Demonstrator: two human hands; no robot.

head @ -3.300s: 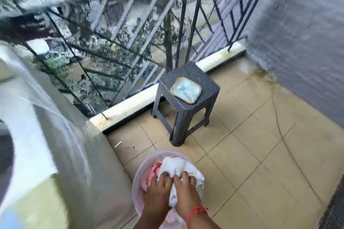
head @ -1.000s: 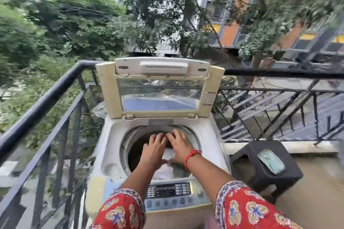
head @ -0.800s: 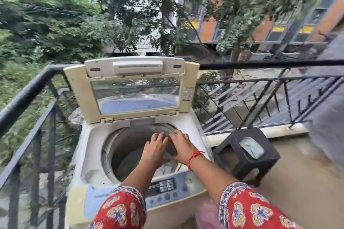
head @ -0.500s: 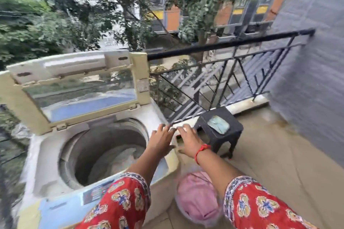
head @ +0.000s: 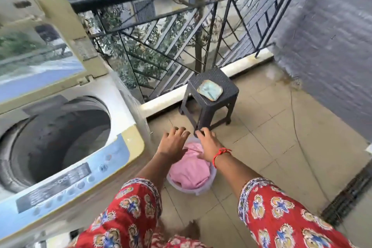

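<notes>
A pale plastic tub [head: 198,189] stands on the balcony floor with pink cloth [head: 191,169] heaped in it. My left hand [head: 173,144] and my right hand [head: 207,143] hover side by side just above its far rim, fingers spread, holding nothing. A red thread is tied round the right wrist. At the left is a top-loading washing machine [head: 124,143] with its lid [head: 60,32] raised and its drum [head: 52,139] exposed.
A dark plastic stool [head: 211,102] carrying a light green soap dish [head: 209,89] stands just beyond the tub. A black metal railing [head: 181,26] lines the balcony edge. A grey wall [head: 332,46] rises at the right. A floor drain grate [head: 348,197] is at the lower right.
Both hands have left the washer's drum, having dropped the white cloth inside, and swung right and down to above the tub. The view has turned from the machine toward the floor.
</notes>
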